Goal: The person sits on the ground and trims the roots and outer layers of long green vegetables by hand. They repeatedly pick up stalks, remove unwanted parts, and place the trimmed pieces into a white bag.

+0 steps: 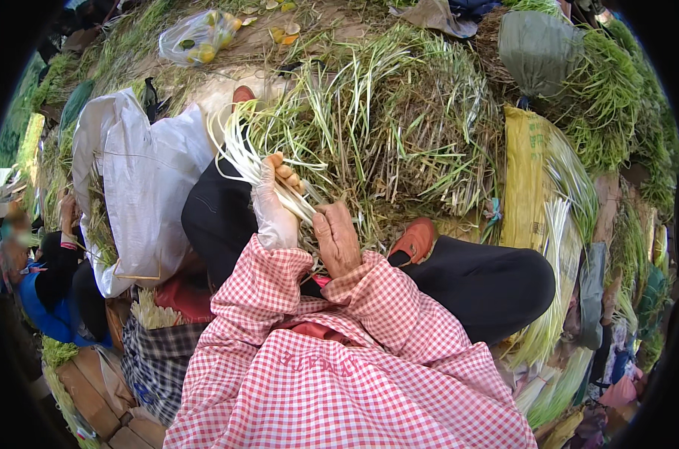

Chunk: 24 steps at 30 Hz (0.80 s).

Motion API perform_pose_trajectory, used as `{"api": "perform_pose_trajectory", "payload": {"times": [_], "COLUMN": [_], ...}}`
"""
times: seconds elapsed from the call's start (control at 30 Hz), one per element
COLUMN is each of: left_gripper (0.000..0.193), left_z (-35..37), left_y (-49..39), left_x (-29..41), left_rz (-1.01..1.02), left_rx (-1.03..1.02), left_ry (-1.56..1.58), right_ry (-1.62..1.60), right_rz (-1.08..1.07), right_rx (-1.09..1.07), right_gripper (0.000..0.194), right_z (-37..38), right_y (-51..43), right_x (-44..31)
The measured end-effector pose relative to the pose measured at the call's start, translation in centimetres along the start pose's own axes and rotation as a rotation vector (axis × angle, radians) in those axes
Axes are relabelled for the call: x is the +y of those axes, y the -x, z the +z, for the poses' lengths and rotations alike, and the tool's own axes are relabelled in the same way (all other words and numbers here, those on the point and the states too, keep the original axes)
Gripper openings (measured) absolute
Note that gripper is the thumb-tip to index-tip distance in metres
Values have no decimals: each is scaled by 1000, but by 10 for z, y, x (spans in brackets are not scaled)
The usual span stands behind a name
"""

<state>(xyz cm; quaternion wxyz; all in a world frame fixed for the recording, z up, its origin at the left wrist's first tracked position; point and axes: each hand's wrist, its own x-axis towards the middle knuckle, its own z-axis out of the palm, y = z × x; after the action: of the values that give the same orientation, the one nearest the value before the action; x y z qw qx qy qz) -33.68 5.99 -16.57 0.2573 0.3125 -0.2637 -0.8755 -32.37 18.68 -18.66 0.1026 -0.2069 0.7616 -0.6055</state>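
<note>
My left hand [278,202], in a thin whitish glove with bare fingertips, grips a bunch of long, pale leafy stalks [243,151], which look like blanched chives. Their thin tops fan out to the upper left. The lower ends point towards my right hand [337,238], which is bare. Its thumb and curled fingers close at those ends; what lies under the fingers is partly hidden. Beyond both hands spreads a large heap of loose green and dried stalks [418,129].
A white woven sack [154,151] stands at the left, near another person [53,280]. Pale stalks [555,236] lie on a yellow sack [522,168] at the right. A clear bag of yellow-orange fruit [202,39] and a grey-green bundle [538,53] lie farther off.
</note>
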Motion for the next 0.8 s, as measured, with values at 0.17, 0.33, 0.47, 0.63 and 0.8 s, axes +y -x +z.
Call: {"api": "perform_pose_trajectory", "payload": {"times": [0.17, 0.33, 0.47, 0.63, 0.8], "left_gripper": [23, 18, 21, 25, 24], "left_z": [-11, 35, 48, 28, 23], "left_y": [-20, -38, -64, -85, -88], "left_x": [8, 106, 122, 90, 99], "left_rz": [-177, 299, 327, 63, 18], "left_rx": [-203, -396, -458, -308, -337], "left_ry": [244, 58, 41, 11, 3], "right_ry": [-121, -351, 96, 237, -38], "right_rz": [46, 392, 780, 327, 664], "right_rx": [62, -58, -48, -779, -220], "right_gripper": [25, 36, 29, 25, 16], "right_z": [17, 5, 6, 55, 28], "right_y": [-25, -86, -119, -79, -120], "right_x": [14, 45, 120, 105, 127]}}
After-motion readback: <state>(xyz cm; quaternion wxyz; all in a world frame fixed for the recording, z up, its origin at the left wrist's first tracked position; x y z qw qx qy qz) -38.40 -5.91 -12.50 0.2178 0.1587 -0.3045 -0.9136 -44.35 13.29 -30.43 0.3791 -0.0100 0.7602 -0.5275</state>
